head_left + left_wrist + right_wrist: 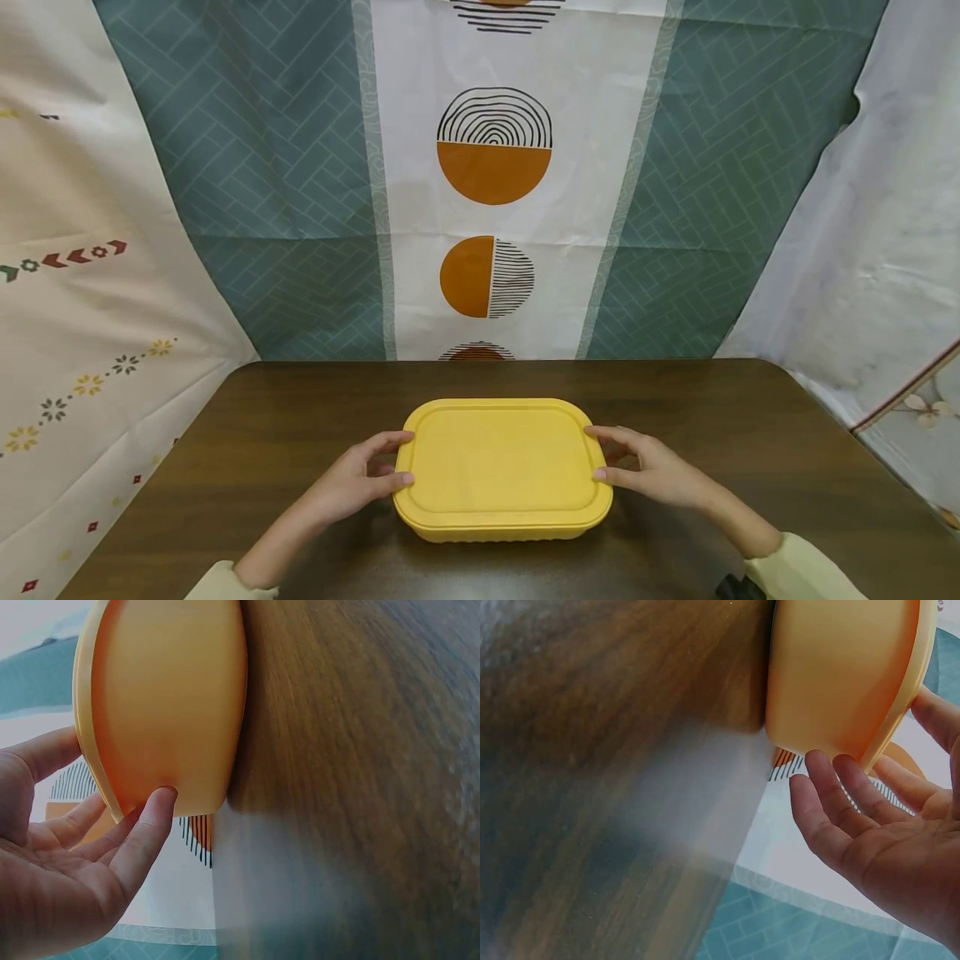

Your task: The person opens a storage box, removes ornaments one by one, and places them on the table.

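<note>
The container's contents are out of sight, since the flat yellow lid (502, 458) covers the whole top of the yellow container (498, 534). From above, little of the box's body shows beneath the lid's overhanging rim, and some of the fingers disappear beside it. Both pale-yellow sleeves (230, 583) are cut off at the lower edge, and a small black object (738, 588) by the right cuff is hard to make out.

The container looks like smooth, matte plastic, a rounded rectangle with a shallow raised border on the lid and side walls that narrow toward the base. It sits in the middle of the dark brown wood-grain table (315, 417), whose surface has a dull sheen. Behind hangs creased fabric (270, 125), blue-green with a white central band of orange and black-lined circles; a cream cloth (90, 333) with small flowers hangs at the left.

The left hand (358, 473) holds the container's left end, thumb and forefinger parted on the lid's edge, the other fingers bent below the rim. The right hand (651, 468) mirrors it on the right end, thumb and forefinger on the edge, remaining fingers curved beside the wall. How firmly either grips, I can't tell.
</note>
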`<state>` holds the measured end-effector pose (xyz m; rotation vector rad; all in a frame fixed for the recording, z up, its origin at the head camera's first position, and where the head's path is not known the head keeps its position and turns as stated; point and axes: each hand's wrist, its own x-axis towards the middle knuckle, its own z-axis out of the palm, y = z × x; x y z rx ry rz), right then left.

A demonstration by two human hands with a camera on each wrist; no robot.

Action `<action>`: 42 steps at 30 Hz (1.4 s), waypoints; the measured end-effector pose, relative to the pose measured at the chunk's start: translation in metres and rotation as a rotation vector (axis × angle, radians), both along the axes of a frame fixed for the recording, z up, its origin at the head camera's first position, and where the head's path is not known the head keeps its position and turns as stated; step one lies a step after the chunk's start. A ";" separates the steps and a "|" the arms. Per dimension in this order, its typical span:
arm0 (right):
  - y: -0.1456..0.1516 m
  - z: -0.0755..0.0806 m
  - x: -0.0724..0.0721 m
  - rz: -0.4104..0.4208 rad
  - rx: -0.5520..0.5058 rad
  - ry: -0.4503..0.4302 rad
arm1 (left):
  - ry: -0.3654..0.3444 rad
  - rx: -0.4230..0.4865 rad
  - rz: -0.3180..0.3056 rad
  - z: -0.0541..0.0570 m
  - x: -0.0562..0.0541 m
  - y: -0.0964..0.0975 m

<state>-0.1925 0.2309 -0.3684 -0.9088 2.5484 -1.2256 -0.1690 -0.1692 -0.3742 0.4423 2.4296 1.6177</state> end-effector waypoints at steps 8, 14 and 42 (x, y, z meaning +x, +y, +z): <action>0.001 0.002 0.000 0.008 0.015 0.012 | 0.007 -0.053 0.020 0.002 0.000 0.001; 0.001 0.002 0.001 0.006 0.024 0.011 | 0.019 -0.062 0.014 0.003 0.001 0.001; -0.018 0.018 0.017 -0.155 0.278 0.309 | 0.108 -0.205 0.097 0.004 0.005 0.009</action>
